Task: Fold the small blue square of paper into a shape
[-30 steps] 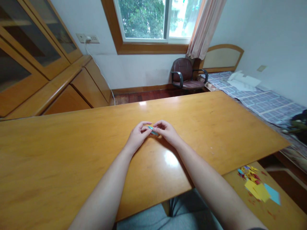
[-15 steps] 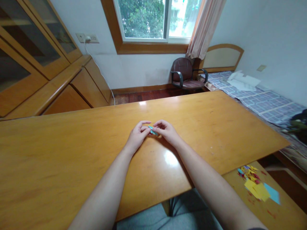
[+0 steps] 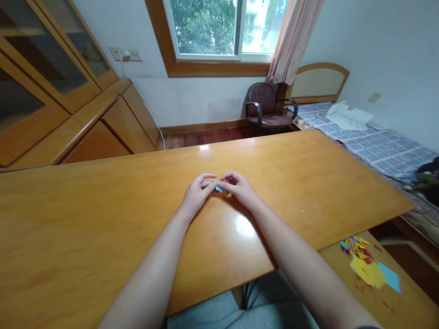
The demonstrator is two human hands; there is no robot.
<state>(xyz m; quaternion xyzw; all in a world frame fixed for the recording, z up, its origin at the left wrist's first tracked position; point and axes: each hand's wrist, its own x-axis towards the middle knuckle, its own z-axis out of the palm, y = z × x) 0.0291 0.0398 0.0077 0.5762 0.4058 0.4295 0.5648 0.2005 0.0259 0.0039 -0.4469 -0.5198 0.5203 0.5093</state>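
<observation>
A small piece of folded light-blue paper (image 3: 220, 188) is pinched between both hands, just above the wooden table (image 3: 113, 205). My left hand (image 3: 199, 192) grips its left end between thumb and fingers. On the other side, my right hand (image 3: 238, 186) holds the right part, thumb on top and index finger curled behind. The fingers cover much of the paper, so its exact folded shape is hidden.
On a lower surface at the right lie yellow paper sheets (image 3: 368, 273), a blue sheet (image 3: 390, 277) and a pile of small coloured folded pieces (image 3: 358, 247). A brown armchair (image 3: 262, 105) stands beyond the table, beside a bed (image 3: 373, 141). Cabinets (image 3: 82, 114) line the left.
Both hands keep their grip on the folded blue paper. Its tilt looks slightly flatter, and the thumbs have shifted a little.
</observation>
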